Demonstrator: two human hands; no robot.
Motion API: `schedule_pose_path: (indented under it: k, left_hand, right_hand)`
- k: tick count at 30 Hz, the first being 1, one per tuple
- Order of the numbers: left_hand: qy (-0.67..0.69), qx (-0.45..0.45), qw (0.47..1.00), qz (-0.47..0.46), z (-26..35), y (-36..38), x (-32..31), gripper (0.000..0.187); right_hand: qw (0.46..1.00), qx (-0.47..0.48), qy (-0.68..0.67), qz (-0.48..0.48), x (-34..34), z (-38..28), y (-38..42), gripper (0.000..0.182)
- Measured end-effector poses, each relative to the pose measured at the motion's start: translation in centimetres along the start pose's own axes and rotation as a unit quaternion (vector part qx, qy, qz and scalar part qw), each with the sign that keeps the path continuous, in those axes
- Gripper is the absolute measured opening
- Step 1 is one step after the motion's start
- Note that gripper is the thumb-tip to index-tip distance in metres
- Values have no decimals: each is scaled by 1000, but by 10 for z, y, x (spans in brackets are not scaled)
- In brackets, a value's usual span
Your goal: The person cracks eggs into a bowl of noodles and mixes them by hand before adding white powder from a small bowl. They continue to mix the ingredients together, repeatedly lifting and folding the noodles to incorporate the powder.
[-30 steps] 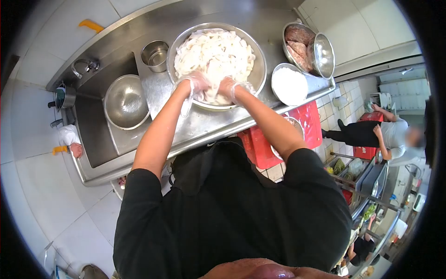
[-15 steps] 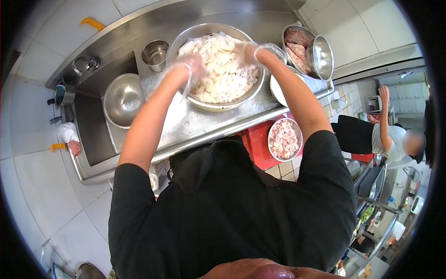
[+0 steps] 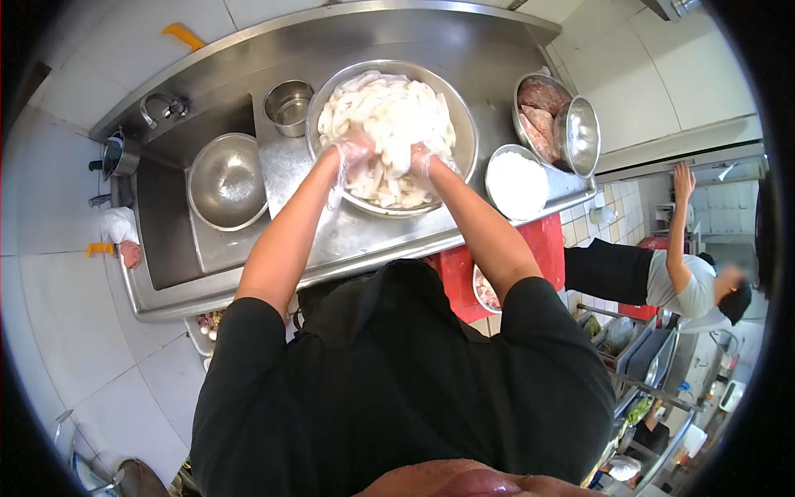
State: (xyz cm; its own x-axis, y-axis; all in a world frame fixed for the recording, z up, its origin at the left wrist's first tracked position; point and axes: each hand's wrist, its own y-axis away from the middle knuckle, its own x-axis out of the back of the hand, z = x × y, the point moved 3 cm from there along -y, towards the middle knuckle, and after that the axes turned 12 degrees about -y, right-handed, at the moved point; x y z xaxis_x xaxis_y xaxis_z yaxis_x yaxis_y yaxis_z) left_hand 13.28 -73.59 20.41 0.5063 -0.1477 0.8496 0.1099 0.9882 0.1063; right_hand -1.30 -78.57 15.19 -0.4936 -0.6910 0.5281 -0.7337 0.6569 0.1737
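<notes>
A large steel bowl (image 3: 470,137) on the steel counter is full of pale, whitish strips (image 3: 389,103). Both hands wear clear plastic gloves and are inside the bowl at its near side. My left hand (image 3: 356,151) is sunk among the strips on the left, its fingers curved round some of them. To the right, my right hand (image 3: 424,157) is pressed into the same heap, fingers partly covered by strips. A mound of the strips rises between and beyond the two hands.
A bowl of white powder (image 3: 517,184) and a bowl of meat (image 3: 542,116) stand right; an empty bowl (image 3: 228,182) and small pot (image 3: 289,108) left. A faucet (image 3: 161,108) overhangs the sink. Below are a red surface (image 3: 538,248) and meat bowl (image 3: 484,290). Another person (image 3: 679,273) is right.
My hands have moved from the bowl's sides to its near middle, closer together, and the strips are heaped up. The view has shifted, exposing the white powder bowl. The other person's raised arm remains up.
</notes>
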Motion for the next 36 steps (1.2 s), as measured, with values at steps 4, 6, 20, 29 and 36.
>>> schedule_pose_path:
  k: [4,6,20,29,36]
  left_hand:
    - [-3,50,998,47,6,-6,52,29]
    - [-48,89,995,10,7,-10,64,35]
    - [-112,67,973,-190,40,18,-34,43]
    - [168,25,984,51,35,-8,48,33]
    - [92,36,993,-57,61,-15,128,35]
  right_hand:
    - [953,75,285,-69,47,-58,-27,27]
    - [939,132,306,-83,74,-60,-32,22]
    - [966,-134,184,-120,22,40,21,48]
    - [974,-1,224,-44,65,-76,-17,32]
    - [959,76,272,-1,134,-173,5,43]
